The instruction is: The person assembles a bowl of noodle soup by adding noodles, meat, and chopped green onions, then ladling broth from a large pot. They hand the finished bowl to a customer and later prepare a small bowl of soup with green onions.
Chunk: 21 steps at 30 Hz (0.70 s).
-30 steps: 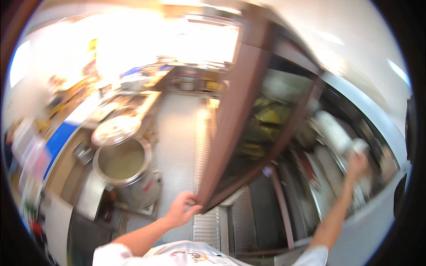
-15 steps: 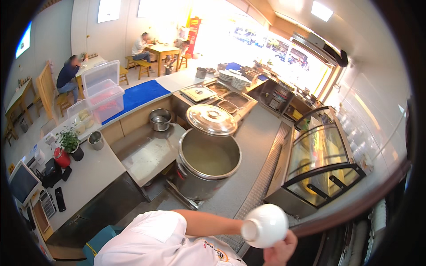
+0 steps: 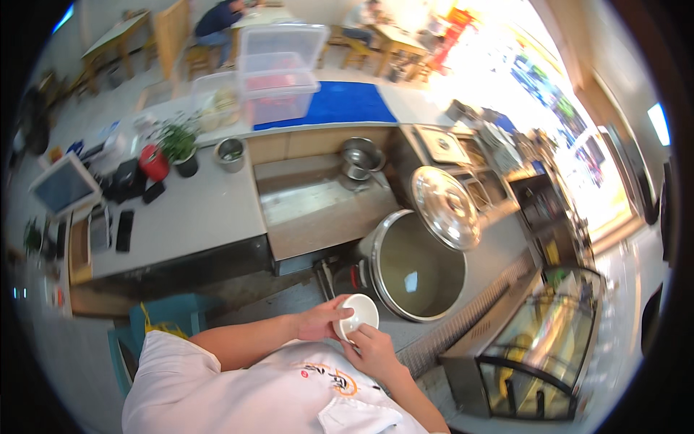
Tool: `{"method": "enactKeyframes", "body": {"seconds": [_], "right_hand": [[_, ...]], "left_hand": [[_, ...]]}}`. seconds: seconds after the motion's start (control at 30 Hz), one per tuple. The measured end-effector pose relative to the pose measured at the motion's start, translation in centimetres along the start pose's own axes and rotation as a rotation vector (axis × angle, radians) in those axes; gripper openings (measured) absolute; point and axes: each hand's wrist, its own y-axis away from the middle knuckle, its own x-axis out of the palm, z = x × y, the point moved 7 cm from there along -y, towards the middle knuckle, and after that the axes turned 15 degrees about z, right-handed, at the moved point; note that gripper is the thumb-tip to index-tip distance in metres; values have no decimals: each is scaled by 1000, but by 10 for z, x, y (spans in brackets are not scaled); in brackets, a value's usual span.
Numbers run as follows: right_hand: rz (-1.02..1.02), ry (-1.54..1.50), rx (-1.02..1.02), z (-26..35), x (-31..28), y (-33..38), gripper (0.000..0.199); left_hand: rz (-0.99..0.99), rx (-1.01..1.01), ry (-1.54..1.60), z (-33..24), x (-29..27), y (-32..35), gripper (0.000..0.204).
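Below me stands a big steel stockpot (image 3: 416, 271) of pale broth, its round lid (image 3: 444, 206) propped on the far rim. Beside it runs a sunken steel counter (image 3: 311, 210), with small metal bowls (image 3: 359, 158) at its back. Farther off I see a blue mat (image 3: 340, 105), clear plastic bins (image 3: 278, 72), a potted plant (image 3: 177, 145) and a glass display case (image 3: 542, 347).

Bowl (image 3: 356, 314) underside behind fingers (image 3: 338, 312)
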Motion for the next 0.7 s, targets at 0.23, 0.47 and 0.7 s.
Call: {"method": "enactKeyframes", "body": {"seconds": [0.23,0.47,0.7], "right_hand": [[209,-119,-300,-3,-4,-156,19],[115,-486,-49,-56,52,-413,45],[130,-967,319,-76,179,-651,47]], "left_hand": [[-244,623,116,-79,-58,101,60],[-663,963,114,-188,-149,246,59],[-776,892,199,-317,-282,317,62]]}}
